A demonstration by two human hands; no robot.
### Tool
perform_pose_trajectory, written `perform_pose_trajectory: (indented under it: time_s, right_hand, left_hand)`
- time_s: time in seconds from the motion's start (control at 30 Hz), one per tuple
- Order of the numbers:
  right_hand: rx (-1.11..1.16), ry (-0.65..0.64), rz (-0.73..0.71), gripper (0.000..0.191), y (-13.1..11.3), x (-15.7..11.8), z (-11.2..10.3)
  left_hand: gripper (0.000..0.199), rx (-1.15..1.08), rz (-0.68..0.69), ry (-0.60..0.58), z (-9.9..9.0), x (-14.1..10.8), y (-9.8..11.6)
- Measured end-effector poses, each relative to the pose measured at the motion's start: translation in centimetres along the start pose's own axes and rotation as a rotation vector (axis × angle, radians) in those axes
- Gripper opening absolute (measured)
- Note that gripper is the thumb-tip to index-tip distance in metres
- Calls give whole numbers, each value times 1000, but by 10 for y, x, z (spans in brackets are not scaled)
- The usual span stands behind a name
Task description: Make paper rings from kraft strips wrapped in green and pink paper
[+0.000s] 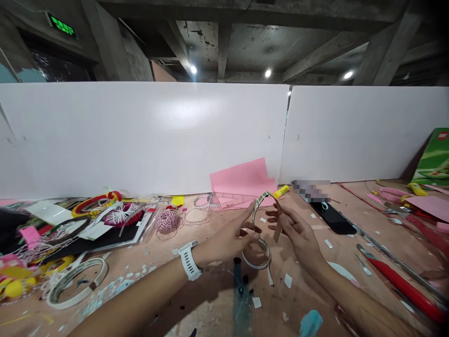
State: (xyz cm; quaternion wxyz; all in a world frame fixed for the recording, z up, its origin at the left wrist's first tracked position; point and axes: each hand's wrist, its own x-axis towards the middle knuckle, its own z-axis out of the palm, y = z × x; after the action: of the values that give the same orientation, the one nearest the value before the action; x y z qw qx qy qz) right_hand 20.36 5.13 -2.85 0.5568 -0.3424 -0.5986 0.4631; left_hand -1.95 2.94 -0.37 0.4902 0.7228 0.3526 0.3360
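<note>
The left hand point(228, 235) and right hand point(298, 234) grasped 1 curved strip point(258, 202); a pale ring point(255, 267) lay at its 6 o'clock.

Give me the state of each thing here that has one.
Curved strip: held between left hand and right hand
Lower ring: tail loose
White tape roll: lying flat, end loose
Phone: screen dark
Exit sign: lit
Ceiling lights: on
Watch: strapped on
Pink paper: propped against white panel

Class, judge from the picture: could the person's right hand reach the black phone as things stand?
Probably yes: the black phone lies nearby, with only small white scraps seen between, though the right hand would likely release the curved strip first.
</note>
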Motion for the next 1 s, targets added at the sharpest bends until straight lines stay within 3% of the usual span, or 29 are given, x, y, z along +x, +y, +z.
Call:
perform_pose_trajectory:
  time_s: [0.1, 0.2, 0.4, 0.73, 1.0]
  right_hand:
    - [-7, -106, 35, 43, -2, -3, 4]
    - [-10, -120, 56, 44, -6, -4, 6]
    - [-10, -125, 96, 44, -11, -3, 5]
    - [160, -60, 71, 29, -11, 4, -1]
    - [136, -62, 99, 24, -2, 1, 1]
  left_hand:
    - [90, -53, 38, 43, -1, 2, -4]
    - [86, -131, 72, 117, 0, 5, -5]
    - [49, -210, 118, 247, -2, 11, -7]
    - [45, -353, 63, 231, 0, 14, -19]
    - [46, -607, -12, 190, 12, 12, -20]
